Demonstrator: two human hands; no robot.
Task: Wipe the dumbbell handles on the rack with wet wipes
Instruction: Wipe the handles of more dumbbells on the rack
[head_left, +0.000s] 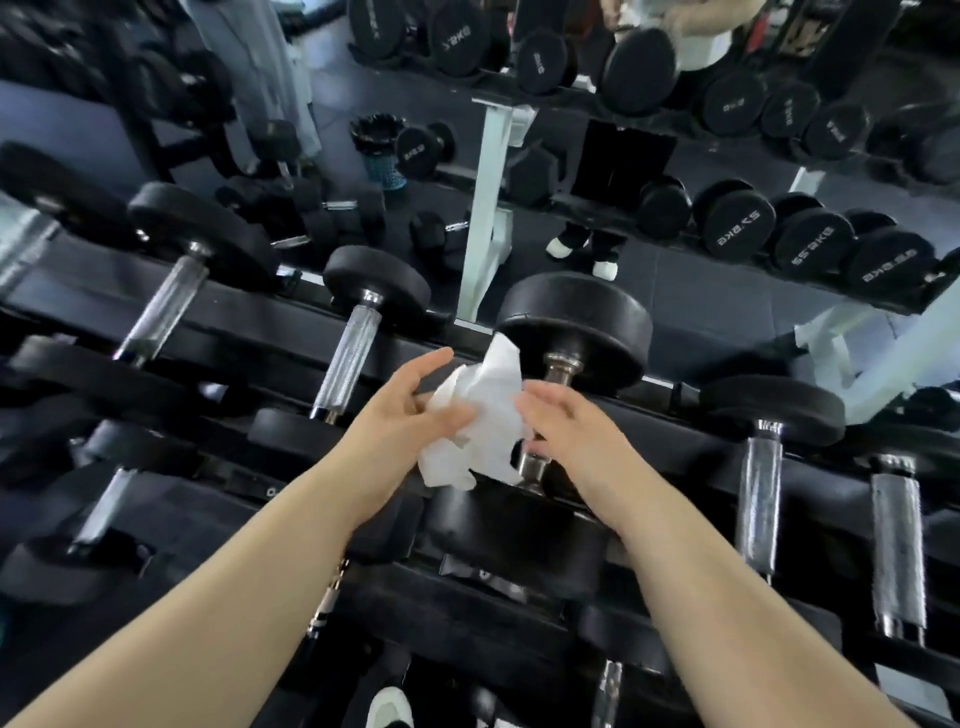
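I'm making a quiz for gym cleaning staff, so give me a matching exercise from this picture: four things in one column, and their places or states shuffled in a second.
1 wipe
2 left hand
3 right hand
4 shoe

A at the bottom edge
B crumpled, between the hands
C right of the wipe, over a dumbbell handle
D left of the wipe

Pairs: 1-B, 2-D, 3-C, 4-A

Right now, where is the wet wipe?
Head view, centre: the wet wipe is bunched between the left hand and the right hand, against the handle of the big middle dumbbell on the rack.
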